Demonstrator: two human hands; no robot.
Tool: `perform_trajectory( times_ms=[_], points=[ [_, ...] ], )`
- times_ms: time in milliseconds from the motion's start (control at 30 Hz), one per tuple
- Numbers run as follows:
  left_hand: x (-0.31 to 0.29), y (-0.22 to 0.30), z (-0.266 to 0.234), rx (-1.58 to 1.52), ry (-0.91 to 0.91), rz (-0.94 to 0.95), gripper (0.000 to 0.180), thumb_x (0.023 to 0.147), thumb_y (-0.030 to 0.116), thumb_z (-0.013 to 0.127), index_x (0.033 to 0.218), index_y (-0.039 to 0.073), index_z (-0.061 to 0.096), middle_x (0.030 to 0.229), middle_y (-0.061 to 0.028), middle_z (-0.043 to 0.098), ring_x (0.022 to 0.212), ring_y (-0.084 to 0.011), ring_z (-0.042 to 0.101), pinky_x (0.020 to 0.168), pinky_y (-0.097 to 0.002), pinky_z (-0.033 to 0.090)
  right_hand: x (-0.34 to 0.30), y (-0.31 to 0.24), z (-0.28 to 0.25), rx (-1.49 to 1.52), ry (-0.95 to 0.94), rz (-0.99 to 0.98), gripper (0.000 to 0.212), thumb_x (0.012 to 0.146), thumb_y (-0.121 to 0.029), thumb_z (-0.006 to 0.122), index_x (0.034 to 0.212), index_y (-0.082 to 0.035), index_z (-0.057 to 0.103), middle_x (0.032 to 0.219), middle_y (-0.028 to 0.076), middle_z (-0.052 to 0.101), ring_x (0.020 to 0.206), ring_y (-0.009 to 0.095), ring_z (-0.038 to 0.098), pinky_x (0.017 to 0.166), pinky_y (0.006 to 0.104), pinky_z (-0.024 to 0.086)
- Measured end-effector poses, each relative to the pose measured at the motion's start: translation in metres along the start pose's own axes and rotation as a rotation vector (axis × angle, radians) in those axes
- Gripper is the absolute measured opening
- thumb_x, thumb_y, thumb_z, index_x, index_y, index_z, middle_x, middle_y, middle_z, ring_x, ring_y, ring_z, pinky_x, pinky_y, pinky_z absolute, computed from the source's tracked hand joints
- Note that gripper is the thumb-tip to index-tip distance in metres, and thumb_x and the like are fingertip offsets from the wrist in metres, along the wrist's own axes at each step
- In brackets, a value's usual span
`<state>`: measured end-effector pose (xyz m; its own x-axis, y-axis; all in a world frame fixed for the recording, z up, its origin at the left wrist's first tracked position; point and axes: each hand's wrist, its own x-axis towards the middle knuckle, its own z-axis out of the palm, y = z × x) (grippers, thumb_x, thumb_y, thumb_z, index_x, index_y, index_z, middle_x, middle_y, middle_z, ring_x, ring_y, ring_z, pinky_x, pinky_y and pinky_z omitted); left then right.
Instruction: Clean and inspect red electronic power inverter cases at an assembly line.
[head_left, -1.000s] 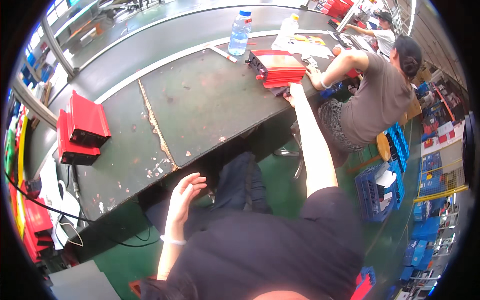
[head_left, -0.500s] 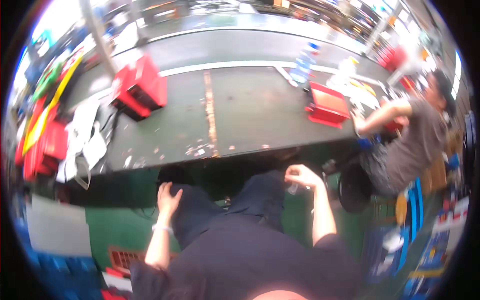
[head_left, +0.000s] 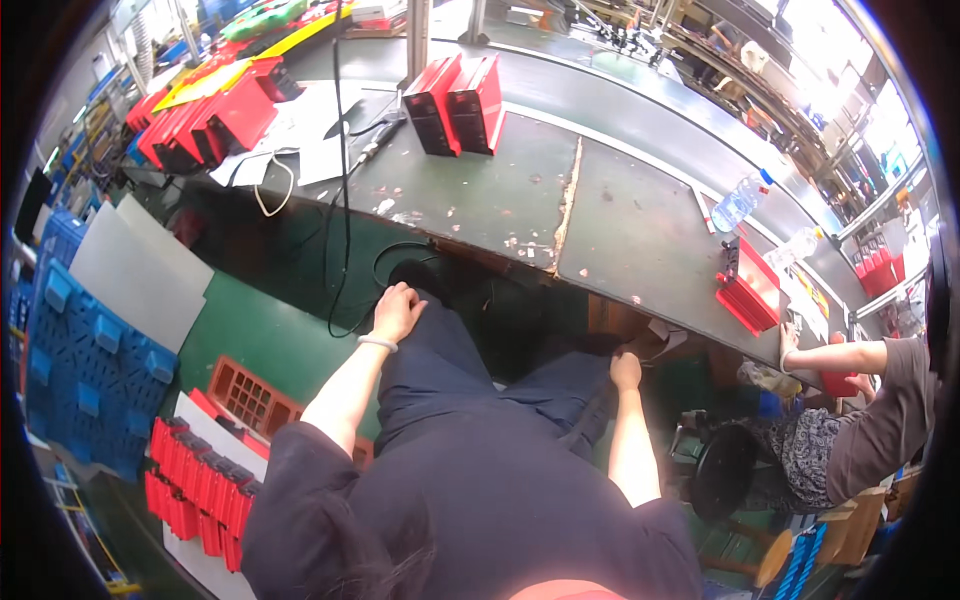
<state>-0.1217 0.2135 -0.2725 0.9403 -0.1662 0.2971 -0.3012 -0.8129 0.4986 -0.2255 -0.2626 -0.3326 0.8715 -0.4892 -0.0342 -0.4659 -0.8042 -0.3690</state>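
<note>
My left hand (head_left: pixel 398 312) rests on my left knee, its fingers laid over the dark trousers (head_left: pixel 435 345). There is a pale band (head_left: pixel 377 343) on that wrist. At my right knee, my right hand (head_left: pixel 626 370) is closed, the knuckles turned away; whatever it may hold is hidden. Neither hand touches the dark green workbench (head_left: pixel 480 190) in front of me. Two red cases with black sides (head_left: pixel 470 105) stand on the bench ahead. Farther right sits a red housing (head_left: pixel 750 285), with a clear bottle with a blue cap (head_left: pixel 741 203) behind it.
On the right a co-worker (head_left: pixel 880 420) sits on a black stool (head_left: pixel 725 472), arms over the bench. A black cable (head_left: pixel 345 200) hangs at the left. More red cases (head_left: pixel 205 125) stand at the far left; red parts (head_left: pixel 200 490) lie behind my left arm beside a blue plastic pallet (head_left: pixel 90 350).
My view has swung left. My right hand, earlier raised with pinched fingers at a small clear thing, is now down at my right knee. My left hand stays on the left knee.
</note>
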Motion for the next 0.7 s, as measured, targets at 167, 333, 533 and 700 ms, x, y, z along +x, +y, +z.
perform_trajectory(
  times_ms=[167, 333, 533, 700],
  points=[
    [-0.003, -0.015, 0.002, 0.045, -0.006, 0.042, 0.011, 0.075, 0.013, 0.069, 0.072, 0.005, 0.063, 0.082, -0.0092, 0.058, 0.085, -0.0303, 0.057, 0.077, -0.0425, 0.048, -0.025, 0.005, 0.004, 0.077, 0.284, -0.039, 0.016, 0.092, -0.018, 0.05, 0.101, -0.006, 0.054, 0.089, 0.022, 0.064, 0.087, 0.042, 0.061, 0.073, 0.0493, 0.048],
    [-0.007, -0.017, 0.0, -0.188, -0.131, -0.403, 0.032, 0.091, 0.029, 0.053, 0.083, 0.0, 0.065, 0.096, -0.0209, 0.066, 0.094, -0.0389, 0.061, 0.082, -0.0461, 0.047, -0.023, 0.022, -0.005, 0.318, 0.352, 0.002, 0.012, 0.091, -0.015, 0.054, 0.091, -0.003, 0.051, 0.082, 0.02, 0.062, 0.08, 0.039, 0.061, 0.07, 0.0434, 0.047],
    [-0.091, 0.036, -0.041, -0.254, -0.495, -0.347, 0.049, 0.093, 0.041, 0.045, 0.083, -0.002, 0.067, 0.083, -0.0261, 0.064, 0.08, -0.0414, 0.064, 0.075, -0.045, 0.048, -0.066, 0.045, -0.039, 0.356, -0.204, -0.299, 0.015, 0.092, -0.016, 0.052, 0.089, -0.001, 0.055, 0.076, 0.014, 0.057, 0.074, 0.02, 0.056, 0.071, 0.0337, 0.046],
    [-0.076, 0.066, -0.062, -0.292, -0.567, -0.555, 0.05, 0.088, 0.046, 0.054, 0.075, 0.0, 0.069, 0.075, -0.0207, 0.066, 0.074, -0.0339, 0.066, 0.073, -0.0413, 0.051, -0.113, 0.032, -0.104, 0.444, -0.71, -0.063, 0.005, 0.088, -0.009, 0.054, 0.088, -0.004, 0.056, 0.071, -0.002, 0.049, 0.067, 0.006, 0.043, 0.059, 0.0233, 0.038]
  ],
)
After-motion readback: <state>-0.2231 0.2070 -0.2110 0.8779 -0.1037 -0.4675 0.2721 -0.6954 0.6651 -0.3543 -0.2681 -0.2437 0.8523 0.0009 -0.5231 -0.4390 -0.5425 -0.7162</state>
